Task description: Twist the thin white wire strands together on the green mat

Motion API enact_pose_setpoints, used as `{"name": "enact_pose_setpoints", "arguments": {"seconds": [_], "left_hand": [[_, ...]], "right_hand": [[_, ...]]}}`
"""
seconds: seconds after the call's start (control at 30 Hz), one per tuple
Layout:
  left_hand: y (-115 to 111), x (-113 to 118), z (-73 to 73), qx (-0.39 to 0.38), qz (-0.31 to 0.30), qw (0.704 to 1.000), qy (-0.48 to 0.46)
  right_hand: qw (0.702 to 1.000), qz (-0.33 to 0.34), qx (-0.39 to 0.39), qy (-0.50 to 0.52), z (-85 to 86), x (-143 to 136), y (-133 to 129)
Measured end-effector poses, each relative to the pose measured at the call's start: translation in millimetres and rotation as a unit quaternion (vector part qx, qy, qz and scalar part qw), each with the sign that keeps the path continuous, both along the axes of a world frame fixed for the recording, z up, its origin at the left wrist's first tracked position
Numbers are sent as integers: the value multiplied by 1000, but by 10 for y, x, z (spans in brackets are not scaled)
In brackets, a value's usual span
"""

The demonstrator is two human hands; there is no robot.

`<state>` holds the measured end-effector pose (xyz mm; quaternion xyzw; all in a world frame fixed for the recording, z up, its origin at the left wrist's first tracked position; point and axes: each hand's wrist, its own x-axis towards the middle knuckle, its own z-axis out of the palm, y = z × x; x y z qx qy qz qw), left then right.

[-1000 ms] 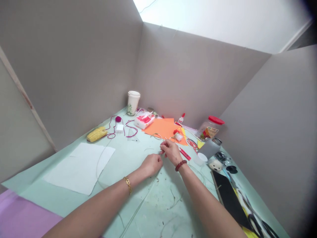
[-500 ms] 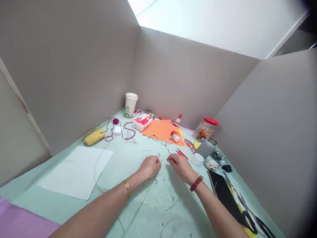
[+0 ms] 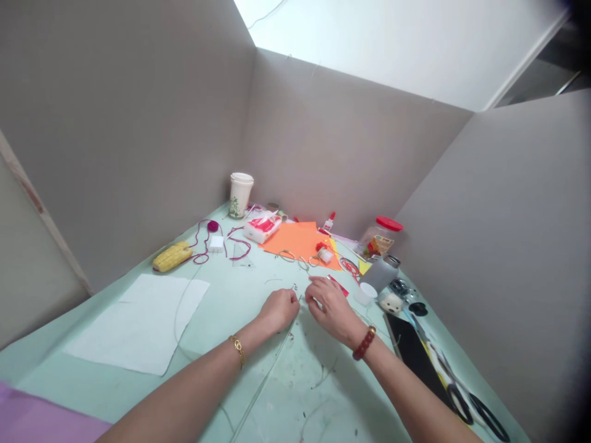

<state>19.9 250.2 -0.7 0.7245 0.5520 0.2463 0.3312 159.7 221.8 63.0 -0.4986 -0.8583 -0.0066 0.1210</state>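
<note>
My left hand is closed in a pinch on thin pale cord, which trails down the table to the lower edge of the view. A short dark tip pokes out past its fingers. Just right of that tip is my right hand, thumb and a fingertip curled together, another finger lifted. Whatever is between its fingertips is too small to make out. Small dark bits lie below the hands. A red-wrapped item lies partly behind the right hand.
White cloth and a yellow corn-shaped object lie left. Beyond are a lidded cup, tissue pack and orange paper. Right stand a red-lidded jar and grey bottle; scissors lie nearer.
My right hand has shifted slightly left, closer to the left hand, and one finger has lifted from its earlier pinch. My left hand keeps its grip. The view has turned slightly.
</note>
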Motion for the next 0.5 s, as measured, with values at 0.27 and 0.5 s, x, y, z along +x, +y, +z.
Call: {"name": "enact_pose_setpoints", "arguments": {"seconds": [0.27, 0.5], "left_hand": [[-7, 6, -24, 22, 4, 1000, 13], [-65, 14, 2, 37, 9, 998, 46]], "right_hand": [[986, -16, -114, 124, -55, -60, 388], [970, -98, -163, 149, -257, -19, 659]]}}
